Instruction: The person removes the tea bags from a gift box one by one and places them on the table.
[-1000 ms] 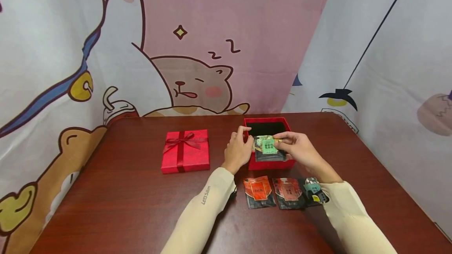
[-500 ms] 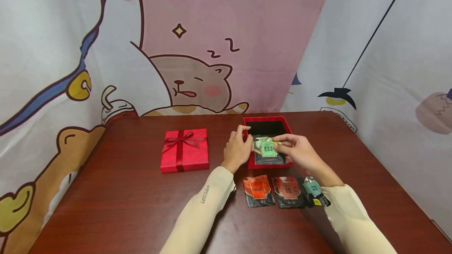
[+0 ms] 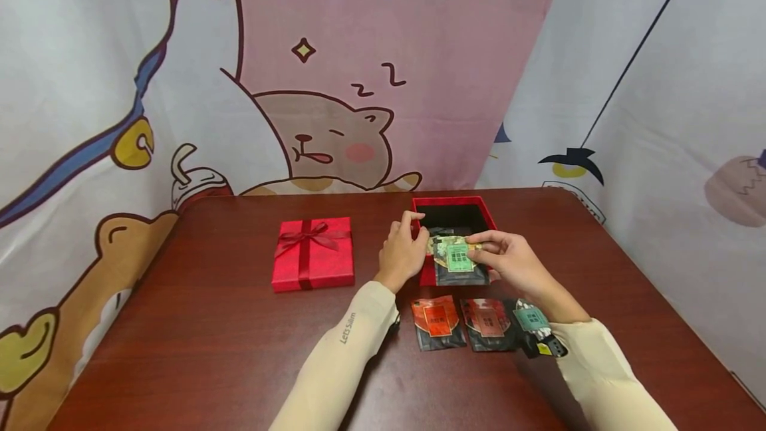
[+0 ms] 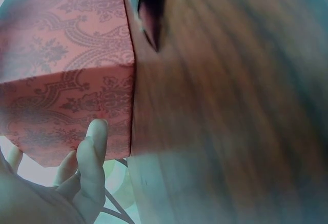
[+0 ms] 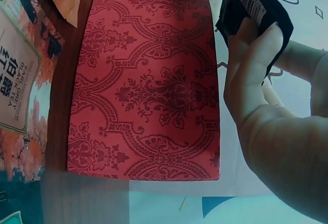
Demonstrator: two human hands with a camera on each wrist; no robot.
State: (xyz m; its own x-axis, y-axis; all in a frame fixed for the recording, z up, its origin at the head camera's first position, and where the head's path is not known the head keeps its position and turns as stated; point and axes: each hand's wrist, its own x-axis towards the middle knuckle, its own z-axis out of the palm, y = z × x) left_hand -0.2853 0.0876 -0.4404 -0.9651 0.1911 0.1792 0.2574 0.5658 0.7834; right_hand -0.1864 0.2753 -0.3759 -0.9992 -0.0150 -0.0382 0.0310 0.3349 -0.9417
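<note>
My right hand [image 3: 509, 265] pinches a tea packet [image 3: 461, 261] by its right side, thumb in front. The packet has a green label, a yellow-green floral top and a black lower part. It stands in front of the open red gift box [image 3: 483, 208], hiding much of its front; in the right wrist view its barcoded black back [image 5: 251, 1] shows. My left hand [image 3: 402, 255] holds the box at its left side, with fingers against the patterned wall [image 4: 72, 106] in the left wrist view. Inside the box, the top of another dark packet [image 3: 441, 231] shows.
A red box lid [image 3: 317, 255] with a ribbon bow lies to the left. In front of the box are an orange tea packet [image 3: 439, 321], a pinkish-red one labelled Earl Grey black tea [image 3: 487, 324], and a teal-labelled packet [image 3: 530, 316], partly under my right wrist. A printed curtain hangs behind.
The green-labelled packet dipped slightly into the box opening, then moved out a little right and toward me with my right hand. My left hand has kept its place on the box.
</note>
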